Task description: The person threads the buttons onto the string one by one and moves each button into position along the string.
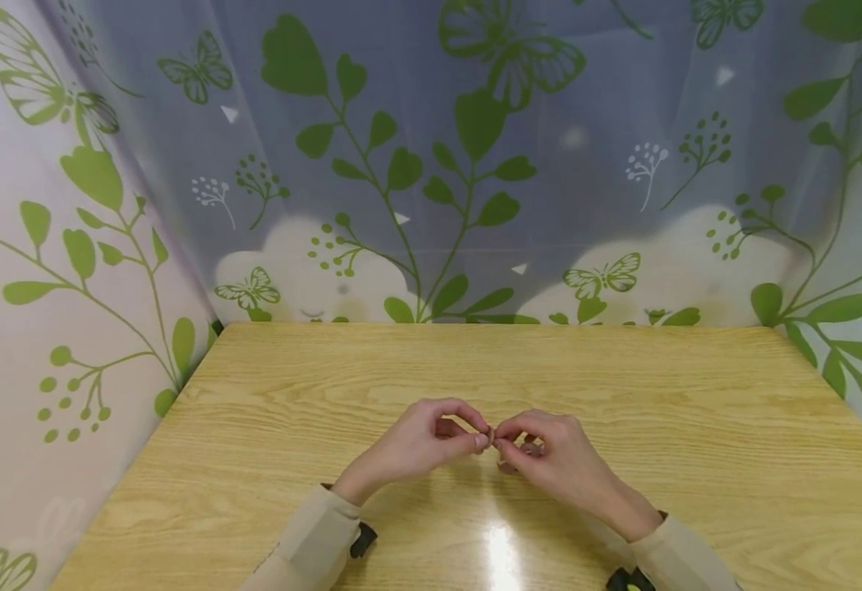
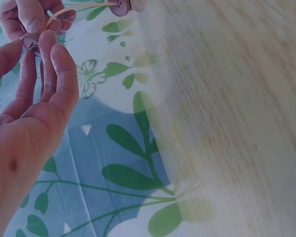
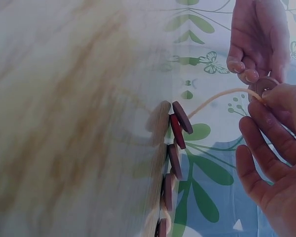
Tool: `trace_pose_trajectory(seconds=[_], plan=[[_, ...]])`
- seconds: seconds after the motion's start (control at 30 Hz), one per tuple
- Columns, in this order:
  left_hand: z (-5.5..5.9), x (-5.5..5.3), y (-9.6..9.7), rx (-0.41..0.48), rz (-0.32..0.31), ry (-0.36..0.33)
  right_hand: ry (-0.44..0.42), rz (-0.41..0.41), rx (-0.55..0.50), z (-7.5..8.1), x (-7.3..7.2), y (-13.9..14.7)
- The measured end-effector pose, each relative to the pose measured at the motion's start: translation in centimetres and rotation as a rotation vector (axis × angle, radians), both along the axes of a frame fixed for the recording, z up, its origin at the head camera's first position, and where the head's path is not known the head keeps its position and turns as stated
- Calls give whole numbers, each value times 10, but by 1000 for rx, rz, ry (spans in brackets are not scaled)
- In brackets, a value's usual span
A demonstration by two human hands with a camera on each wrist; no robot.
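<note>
Between the thumb and fingertips of my left hand is a round brown button with small holes, pinched by its edge. Close against it, my right hand pinches a thin pale cord between thumb and index finger. The fingertips hide the cord's end, so I cannot tell whether it passes through a hole. From the right fingers the cord droops to several strung buttons, one of them a red button. In the head view the right hand partly covers these strung buttons.
Both hands are over a light wood-grain table. A printed cloth with leaves and butterflies hangs behind it, and a similar cloth stands along the left side. Dark straps circle the sleeved wrists.
</note>
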State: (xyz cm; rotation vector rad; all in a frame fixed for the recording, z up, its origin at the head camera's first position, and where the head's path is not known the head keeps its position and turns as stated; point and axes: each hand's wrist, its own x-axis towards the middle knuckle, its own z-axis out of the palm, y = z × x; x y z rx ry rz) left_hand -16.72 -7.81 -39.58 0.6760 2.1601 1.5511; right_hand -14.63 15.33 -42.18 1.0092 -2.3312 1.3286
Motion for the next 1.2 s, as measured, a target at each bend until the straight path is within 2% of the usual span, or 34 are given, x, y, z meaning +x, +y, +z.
trace_pose_trajectory(seconds=[0.3, 0.53, 0.83, 1.2], plan=[[0, 0, -1, 1, 13, -6, -48, 14, -9, 1, 1, 0], [-1, 0, -1, -61, 24, 64, -84, 18, -16, 2, 3, -2], [-4, 0, -2, -144, 2, 175, -91, 5, -5, 1, 2, -3], [-3, 2, -2, -105, 35, 101, -77, -31, 24, 2, 0, -3]])
